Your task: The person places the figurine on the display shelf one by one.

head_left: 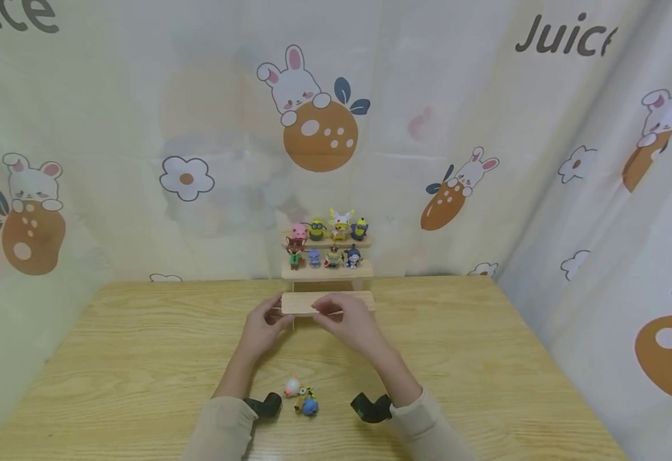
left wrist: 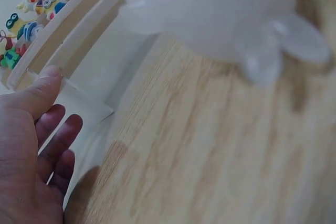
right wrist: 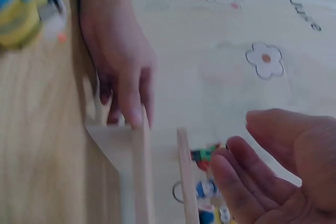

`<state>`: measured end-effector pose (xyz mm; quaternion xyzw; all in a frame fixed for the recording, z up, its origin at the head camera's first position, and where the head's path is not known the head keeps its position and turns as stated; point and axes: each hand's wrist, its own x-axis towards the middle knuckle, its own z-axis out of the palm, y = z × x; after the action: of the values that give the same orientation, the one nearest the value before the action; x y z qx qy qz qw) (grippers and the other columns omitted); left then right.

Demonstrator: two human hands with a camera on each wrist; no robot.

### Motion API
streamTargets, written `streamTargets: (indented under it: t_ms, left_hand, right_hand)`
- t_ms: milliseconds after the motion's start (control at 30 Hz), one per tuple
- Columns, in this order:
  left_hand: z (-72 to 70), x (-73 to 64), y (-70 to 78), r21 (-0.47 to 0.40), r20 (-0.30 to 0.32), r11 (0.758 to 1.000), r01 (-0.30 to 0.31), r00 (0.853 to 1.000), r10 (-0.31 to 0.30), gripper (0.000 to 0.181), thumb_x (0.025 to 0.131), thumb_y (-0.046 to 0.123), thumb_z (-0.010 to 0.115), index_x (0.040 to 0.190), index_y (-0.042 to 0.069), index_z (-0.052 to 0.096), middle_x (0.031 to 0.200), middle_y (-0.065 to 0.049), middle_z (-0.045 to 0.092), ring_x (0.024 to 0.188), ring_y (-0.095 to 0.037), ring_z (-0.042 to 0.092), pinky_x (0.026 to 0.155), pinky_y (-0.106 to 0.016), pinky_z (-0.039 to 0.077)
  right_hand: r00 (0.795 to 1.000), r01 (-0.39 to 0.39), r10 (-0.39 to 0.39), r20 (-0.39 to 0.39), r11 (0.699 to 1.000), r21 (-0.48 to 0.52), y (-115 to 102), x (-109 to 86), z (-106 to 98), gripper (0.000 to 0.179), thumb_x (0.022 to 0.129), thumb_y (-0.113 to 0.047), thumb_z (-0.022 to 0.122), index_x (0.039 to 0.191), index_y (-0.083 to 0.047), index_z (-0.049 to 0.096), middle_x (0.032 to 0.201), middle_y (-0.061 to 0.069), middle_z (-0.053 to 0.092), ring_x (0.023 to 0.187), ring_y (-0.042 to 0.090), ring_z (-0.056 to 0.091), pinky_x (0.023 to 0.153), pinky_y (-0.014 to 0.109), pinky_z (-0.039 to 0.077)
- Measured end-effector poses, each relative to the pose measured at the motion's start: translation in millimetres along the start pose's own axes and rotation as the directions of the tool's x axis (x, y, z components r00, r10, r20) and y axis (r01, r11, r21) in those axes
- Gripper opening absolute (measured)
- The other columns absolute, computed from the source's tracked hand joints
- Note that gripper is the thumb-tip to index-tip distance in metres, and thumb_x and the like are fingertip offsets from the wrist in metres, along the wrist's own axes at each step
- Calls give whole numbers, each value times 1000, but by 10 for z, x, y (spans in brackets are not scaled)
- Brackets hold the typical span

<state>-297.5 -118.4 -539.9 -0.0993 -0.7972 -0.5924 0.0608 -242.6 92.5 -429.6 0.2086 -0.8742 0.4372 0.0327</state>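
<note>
A three-tier wooden display stand stands at the back of the table. My left hand grips the left end of its lowest board, the thumb on the board and the fingers curled below, as the left wrist view shows. Over the middle of that board hovers my right hand. Its thumb and fingers are apart, with nothing between them in the right wrist view. Small figurines fill the upper boards, among them a fox and a pink pig.
Between the forearms, near the front of the table, lie a white figurine, a yellow one and a blue one. A printed curtain hangs behind the stand. Black wrist mounts stick out from the sleeves.
</note>
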Motion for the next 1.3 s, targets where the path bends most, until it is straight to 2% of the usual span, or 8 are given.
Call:
streamTargets:
  t_ms: [200,467,600,833,900,1000,1133,1300]
  left_hand:
    - [10,0,-20,9,0,1000,-6,1000,6,65,83,21,74,140,5,46,121,-13,62,104,-27,62,88,-37,52]
    - [5,-9,2,10,4,1000,-19,1000,19,64,84,21,73,140,6,47,121,-12,61,103,-26,62,86,-35,52]
    - [4,-15,0,16,4,1000,-16,1000,16,64,84,23,73,140,7,47,122,-13,60,104,-26,61,87,-37,51]
    - [-13,-8,-27,26,14,1000,-8,1000,8,65,85,29,72,141,9,46,123,-11,59,105,-25,60,90,-40,51]
    - [-27,-38,69,30,21,1000,-9,1000,8,64,86,26,71,141,7,45,123,-13,58,105,-27,60,90,-42,51]
    - [-28,-37,63,26,22,1000,-10,1000,10,64,86,25,71,141,5,45,124,-15,58,106,-29,60,91,-42,50]
    - [-15,-2,-31,11,13,1000,-8,1000,8,66,84,25,73,141,6,46,124,-14,59,106,-28,60,90,-40,50]
    - [-14,-3,-19,16,7,1000,-19,1000,19,66,83,26,74,140,6,46,121,-13,61,104,-28,61,88,-39,50]
  right_hand:
    - [990,26,-25,142,1000,-7,-77,-102,139,20,90,-15,66,108,-8,68,103,6,68,93,16,64,80,22,54]
    - [971,44,-26,240,997,-69,-82,-162,200,21,90,-19,66,109,-11,68,105,7,69,91,11,63,81,22,53]
    - [943,84,-27,333,984,-158,-82,-180,240,26,88,-24,68,111,-12,65,100,4,69,87,7,63,78,21,53]
    - [871,125,37,490,948,-293,-120,-230,318,47,86,-33,70,126,-11,57,105,5,67,90,11,64,76,19,51]
    - [850,143,50,524,936,-322,-131,-255,339,54,85,-36,71,130,-12,54,108,5,67,93,10,64,77,20,51]
    - [825,163,72,560,919,-359,-159,-303,376,63,83,-39,73,134,-11,50,110,2,67,95,8,63,79,21,51]
    - [812,162,114,572,898,-408,-181,-367,429,72,78,-42,76,137,-12,47,110,-1,67,98,7,62,85,24,50]
    - [818,186,123,562,867,-461,-180,-409,475,74,76,-42,78,137,-14,47,117,-2,64,101,6,60,86,23,49]
